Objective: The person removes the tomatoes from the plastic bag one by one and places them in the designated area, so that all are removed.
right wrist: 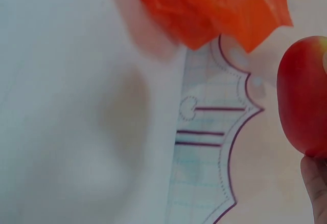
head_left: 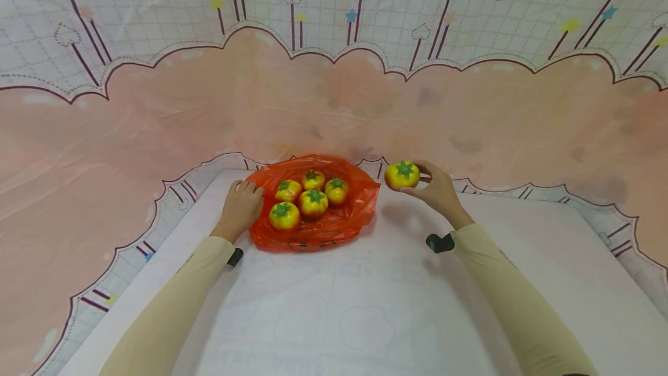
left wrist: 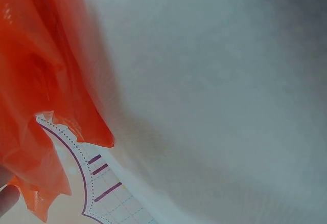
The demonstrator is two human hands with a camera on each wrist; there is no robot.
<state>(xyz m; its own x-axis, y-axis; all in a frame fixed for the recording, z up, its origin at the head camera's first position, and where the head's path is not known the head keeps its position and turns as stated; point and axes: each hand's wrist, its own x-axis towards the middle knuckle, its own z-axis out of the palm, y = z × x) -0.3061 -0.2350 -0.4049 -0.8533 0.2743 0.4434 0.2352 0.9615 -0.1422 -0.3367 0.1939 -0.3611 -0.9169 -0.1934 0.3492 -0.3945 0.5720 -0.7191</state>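
An orange-red plastic bag [head_left: 365, 213] lies spread open on the white table, with several yellow-and-red tomatoes [head_left: 313, 204] inside, each topped by a green star-shaped calyx. At the bag's left edge my left hand [head_left: 241, 206] grips the plastic with curled fingers; in the left wrist view only a bit of finger [left wrist: 8, 199] shows beside the crumpled bag [left wrist: 38, 81]. To the right of the bag, my right hand [head_left: 435, 190] holds another tomato [head_left: 402, 176] between thumb and fingers, raised above the table. Its red underside [right wrist: 304, 101] appears in the right wrist view.
The white table [head_left: 334, 318] stretches below and to both sides of the bag. Behind it hangs a peach-coloured patterned cloth [head_left: 334, 97]. A small dark device [head_left: 440, 243] sits at the right wrist, and a similar one [head_left: 236, 257] at the left.
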